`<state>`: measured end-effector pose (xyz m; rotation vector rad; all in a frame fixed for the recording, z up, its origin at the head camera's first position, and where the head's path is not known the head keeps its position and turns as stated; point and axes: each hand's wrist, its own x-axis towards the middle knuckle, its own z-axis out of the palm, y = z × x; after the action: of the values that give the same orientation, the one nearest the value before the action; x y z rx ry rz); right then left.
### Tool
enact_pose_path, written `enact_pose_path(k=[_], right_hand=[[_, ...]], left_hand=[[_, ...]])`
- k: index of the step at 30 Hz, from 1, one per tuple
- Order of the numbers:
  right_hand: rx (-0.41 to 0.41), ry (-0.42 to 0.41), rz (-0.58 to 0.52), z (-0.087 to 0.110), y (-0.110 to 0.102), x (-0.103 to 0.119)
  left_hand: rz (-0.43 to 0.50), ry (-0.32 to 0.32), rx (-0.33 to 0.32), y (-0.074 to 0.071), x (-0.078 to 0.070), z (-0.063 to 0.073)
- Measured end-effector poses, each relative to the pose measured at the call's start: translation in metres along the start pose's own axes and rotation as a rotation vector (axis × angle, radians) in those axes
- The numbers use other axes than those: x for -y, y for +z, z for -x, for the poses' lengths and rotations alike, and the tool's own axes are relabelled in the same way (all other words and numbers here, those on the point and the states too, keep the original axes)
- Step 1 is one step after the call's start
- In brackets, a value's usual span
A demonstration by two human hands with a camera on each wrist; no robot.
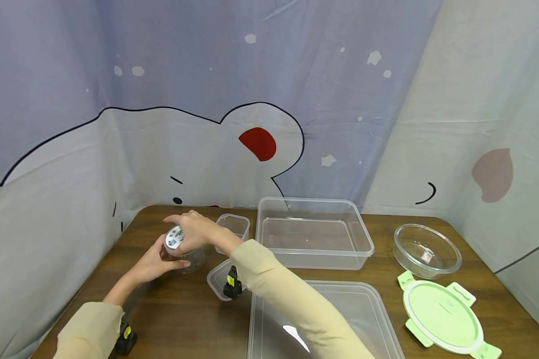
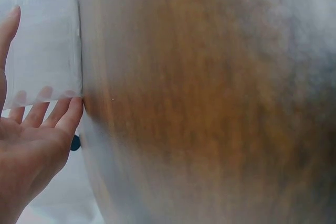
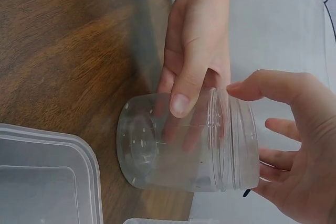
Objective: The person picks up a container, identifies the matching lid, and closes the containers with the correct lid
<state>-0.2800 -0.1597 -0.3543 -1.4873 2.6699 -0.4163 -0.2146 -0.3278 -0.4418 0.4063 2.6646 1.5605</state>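
A clear round jar (image 3: 168,166) stands on the left of the wooden table, with a clear screw lid (image 3: 247,150) that has a printed label (image 1: 174,238) on top. My left hand (image 1: 154,263) holds the jar's side, its thumb in front and its fingers showing through the wall from behind. From above, my right hand (image 1: 194,233) grips the lid, thumb and fingers spread around its rim. In the left wrist view, the fingers of my left hand (image 2: 39,145) lie against the jar's see-through wall (image 2: 44,51).
Right of the jar are a small clear container (image 1: 233,219) and its flat lid (image 1: 219,288). Beyond them stand a large clear box (image 1: 314,257), its lid (image 1: 364,304), a round glass bowl (image 1: 424,271) and a green clip lid (image 1: 444,319). Curtains hang behind the table.
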Motion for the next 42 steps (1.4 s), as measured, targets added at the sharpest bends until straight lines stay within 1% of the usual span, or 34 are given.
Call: enact_pose_path(k=[4, 7, 11, 12, 17, 21, 26, 30, 36, 39, 42], right_hand=[[-0.007, 0.025, 0.001, -0.0004, -0.0002, 0.0001], [-0.012, 0.045, 0.019, -0.0007, 0.0000, -0.0003], [-0.009, 0.067, 0.016, 0.0000, 0.0016, -0.0020], [-0.008, 0.065, 0.009, 0.0002, 0.0023, -0.0024], [-0.005, 0.041, 0.002, 0.0004, 0.0048, -0.0028], [0.000, 0.046, 0.014, 0.0009, 0.0059, -0.0032], [0.011, 0.056, 0.003, 0.0013, 0.0059, -0.0042], [0.017, 0.070, -0.009, 0.0009, 0.0064, -0.0055], [0.013, 0.090, -0.012, 0.0004, 0.0060, -0.0055], [0.005, 0.108, 0.009, 0.0005, 0.0062, -0.0045], [-0.013, 0.140, 0.053, 0.0013, 0.0071, -0.0024]], left_hand=[[-0.027, 0.029, -0.004, 0.0009, 0.0013, -0.0015], [-0.029, 0.012, -0.008, 0.0009, 0.0010, -0.0013], [-0.017, -0.042, -0.005, 0.0008, -0.0003, -0.0001], [-0.014, -0.047, -0.003, 0.0008, -0.0004, 0.0002], [-0.007, -0.053, -0.002, 0.0001, -0.0001, 0.0009], [0.006, -0.053, 0.006, -0.0003, 0.0002, 0.0000], [0.010, -0.062, 0.010, -0.0012, -0.0011, 0.0000], [0.011, -0.069, 0.010, -0.0009, -0.0021, -0.0002], [0.013, -0.072, -0.002, -0.0004, 0.0001, -0.0010], [0.010, -0.073, -0.004, -0.0005, 0.0007, -0.0008], [0.001, -0.072, -0.003, -0.0007, 0.0002, -0.0004]])
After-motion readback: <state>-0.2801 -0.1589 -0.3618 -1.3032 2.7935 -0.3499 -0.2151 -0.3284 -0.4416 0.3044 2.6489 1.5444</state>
